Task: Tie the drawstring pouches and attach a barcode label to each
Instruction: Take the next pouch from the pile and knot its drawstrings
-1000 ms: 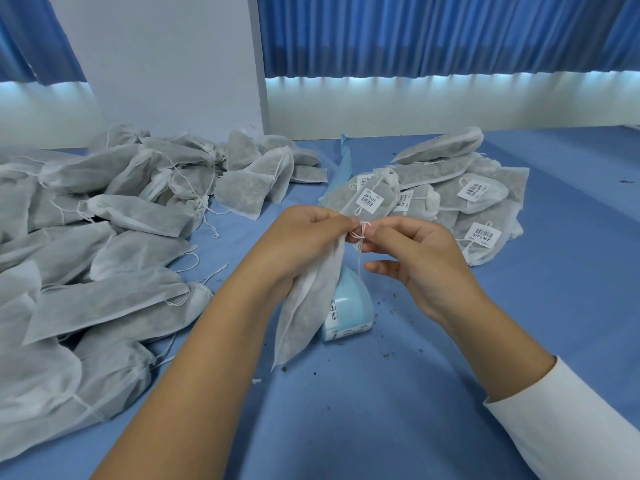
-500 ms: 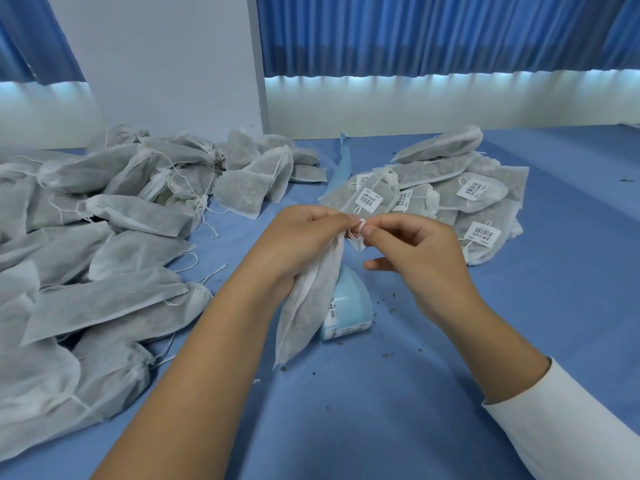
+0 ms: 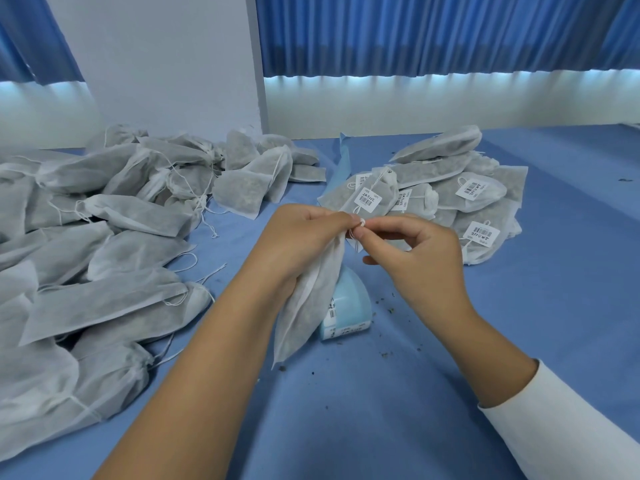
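Observation:
My left hand [image 3: 304,237] grips the gathered neck of a grey-white drawstring pouch [image 3: 308,306], which hangs down above the blue table [image 3: 381,410]. My right hand [image 3: 412,251] pinches the pouch's white drawstring [image 3: 360,225] right at the neck, thumb and forefinger touching the left hand's fingertips. No label shows on this pouch. A roll of barcode labels [image 3: 348,306] in a pale blue holder sits on the table directly behind the hanging pouch, partly hidden by it.
A large heap of unlabelled pouches [image 3: 97,258] covers the left side of the table. A smaller pile of pouches with barcode labels [image 3: 450,199] lies at the back right. Dark crumbs dot the cloth near the roll. A white pillar [image 3: 166,64] and blue curtains stand behind.
My right hand's fingers have shifted slightly up along the drawstring at the neck. The loop of string looks smaller and tighter. The left hand and pouch have stayed almost still.

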`<control>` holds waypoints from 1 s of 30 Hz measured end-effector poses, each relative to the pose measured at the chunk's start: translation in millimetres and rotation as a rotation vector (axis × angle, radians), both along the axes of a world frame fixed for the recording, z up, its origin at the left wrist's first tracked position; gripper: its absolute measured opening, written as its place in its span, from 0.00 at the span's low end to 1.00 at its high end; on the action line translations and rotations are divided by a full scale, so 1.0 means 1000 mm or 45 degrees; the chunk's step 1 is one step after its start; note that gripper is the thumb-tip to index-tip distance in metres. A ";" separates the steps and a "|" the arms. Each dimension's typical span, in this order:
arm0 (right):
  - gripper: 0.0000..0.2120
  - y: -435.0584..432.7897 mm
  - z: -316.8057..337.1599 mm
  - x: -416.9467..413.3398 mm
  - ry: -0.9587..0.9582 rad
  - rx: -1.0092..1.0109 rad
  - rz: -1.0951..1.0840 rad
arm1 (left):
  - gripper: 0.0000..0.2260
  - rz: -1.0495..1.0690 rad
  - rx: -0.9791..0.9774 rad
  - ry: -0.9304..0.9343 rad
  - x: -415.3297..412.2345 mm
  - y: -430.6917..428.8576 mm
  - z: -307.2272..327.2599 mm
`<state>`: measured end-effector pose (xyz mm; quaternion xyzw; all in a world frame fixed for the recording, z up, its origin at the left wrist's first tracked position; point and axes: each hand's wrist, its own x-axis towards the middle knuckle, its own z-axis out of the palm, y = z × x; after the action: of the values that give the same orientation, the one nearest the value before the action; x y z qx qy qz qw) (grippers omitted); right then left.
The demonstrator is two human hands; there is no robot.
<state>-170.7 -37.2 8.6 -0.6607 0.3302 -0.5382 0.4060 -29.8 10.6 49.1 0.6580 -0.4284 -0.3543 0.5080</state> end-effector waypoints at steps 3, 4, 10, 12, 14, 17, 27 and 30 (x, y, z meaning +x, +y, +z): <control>0.04 -0.001 -0.001 0.000 0.000 -0.030 -0.001 | 0.08 0.023 -0.025 -0.024 -0.002 0.000 0.000; 0.04 -0.001 -0.002 0.000 -0.015 -0.035 0.018 | 0.08 0.019 -0.033 -0.031 -0.002 0.000 -0.001; 0.06 -0.003 0.001 0.000 -0.098 0.060 0.127 | 0.12 0.023 0.062 -0.005 0.000 -0.002 0.002; 0.06 -0.004 0.002 -0.001 -0.095 0.068 0.121 | 0.12 0.000 0.116 0.014 0.000 -0.003 0.003; 0.06 -0.003 0.003 0.000 -0.064 0.042 0.130 | 0.10 -0.066 0.146 0.030 0.000 -0.002 0.004; 0.06 -0.002 0.004 0.000 -0.047 0.037 0.169 | 0.10 -0.154 0.184 0.038 0.001 0.001 0.005; 0.04 -0.005 0.004 -0.002 0.127 -0.018 0.105 | 0.05 -0.136 0.213 0.013 0.006 -0.003 0.002; 0.03 -0.009 0.005 -0.005 0.213 -0.072 0.023 | 0.07 -0.092 0.167 0.008 0.008 -0.004 0.001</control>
<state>-175.3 -46.3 13.7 -0.7175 0.3415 -0.4865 0.3632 -21.8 6.8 50.3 0.6728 -0.4262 -0.4017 0.4521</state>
